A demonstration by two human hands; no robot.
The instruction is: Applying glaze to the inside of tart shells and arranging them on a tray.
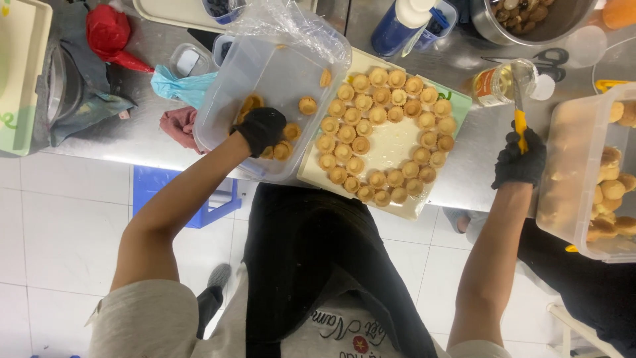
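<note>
Flanking the tray of pastry shells (387,142): left hand (260,128) gripping clear tub (265,73), right hand (519,161) clenching yellow-handled knife (520,109).

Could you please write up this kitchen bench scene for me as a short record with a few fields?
Left hand: black-gloved left hand reaches into the clear plastic tub, among loose tart shells.
Right hand: black-gloved right hand grips a yellow-handled knife, blade pointing away.
Tray: cream tray with tart shells in rows, bare in the middle.
Right edge: second clear tub of pastries.
Surface: steel bench.
</note>
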